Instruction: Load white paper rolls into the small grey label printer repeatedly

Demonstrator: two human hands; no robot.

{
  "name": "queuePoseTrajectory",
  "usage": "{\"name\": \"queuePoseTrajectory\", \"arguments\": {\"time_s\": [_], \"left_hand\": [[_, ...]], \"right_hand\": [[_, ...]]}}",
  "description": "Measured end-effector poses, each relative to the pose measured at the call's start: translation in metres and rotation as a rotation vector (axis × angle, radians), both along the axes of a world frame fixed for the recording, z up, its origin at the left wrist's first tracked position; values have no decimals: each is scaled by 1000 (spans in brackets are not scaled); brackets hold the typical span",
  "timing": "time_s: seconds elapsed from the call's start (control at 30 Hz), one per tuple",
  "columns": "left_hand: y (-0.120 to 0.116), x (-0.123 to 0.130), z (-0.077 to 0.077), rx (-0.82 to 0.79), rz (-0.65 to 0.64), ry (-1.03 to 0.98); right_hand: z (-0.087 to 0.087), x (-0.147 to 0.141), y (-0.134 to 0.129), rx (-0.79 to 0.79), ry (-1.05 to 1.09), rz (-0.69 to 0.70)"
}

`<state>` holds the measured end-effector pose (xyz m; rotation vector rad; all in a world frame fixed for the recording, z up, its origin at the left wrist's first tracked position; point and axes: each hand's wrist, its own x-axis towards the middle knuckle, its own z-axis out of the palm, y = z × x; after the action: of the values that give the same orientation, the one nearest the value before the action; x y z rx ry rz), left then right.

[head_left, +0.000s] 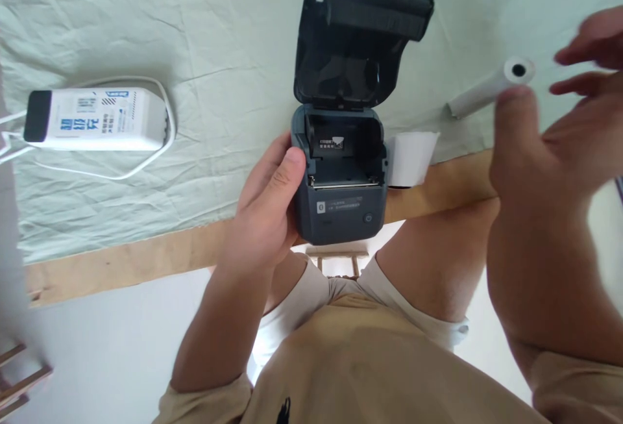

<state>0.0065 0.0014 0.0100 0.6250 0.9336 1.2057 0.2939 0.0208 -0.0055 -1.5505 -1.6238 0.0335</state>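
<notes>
A dark label printer has its black lid swung up, and its inner compartment shows no roll. My left hand is wrapped round the printer's left side, thumb on its edge. At the right, my right hand is raised with its fingers apart and nothing between them; it is slightly blurred. Just left of its thumb lies a white paper roll with a dark core hole, a strip trailing to the left. Another white paper piece sits against the printer's right side.
On the left, a white power strip with a looped white cable lies on the pale green cloth. The wooden table edge runs below it. My legs are under the table edge, and a wooden rack is at lower left.
</notes>
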Motion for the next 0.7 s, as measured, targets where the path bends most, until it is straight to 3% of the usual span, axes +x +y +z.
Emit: {"name": "queuePoseTrajectory", "arguments": {"time_s": [0.07, 0.17, 0.37, 0.5, 0.63, 0.7], "left_hand": [[0, 1, 1, 10, 8, -14], [-1, 2, 2, -5, 9, -2], [1, 0, -2, 21, -2, -9], [1, -1, -3, 21, -8, 19], [0, -1, 0, 3, 1, 37], [0, -1, 1, 16, -33, 14]], "right_hand": [[-9, 8, 14, 12, -119, -11], [-18, 8, 28, -113, -147, -22], [-11, 1, 21, -184, 66, 66], [-10, 9, 22, -229, -78, 48], [-14, 10, 26, -173, -5, -3], [-13, 5, 24, -36, 137, 27]]}}
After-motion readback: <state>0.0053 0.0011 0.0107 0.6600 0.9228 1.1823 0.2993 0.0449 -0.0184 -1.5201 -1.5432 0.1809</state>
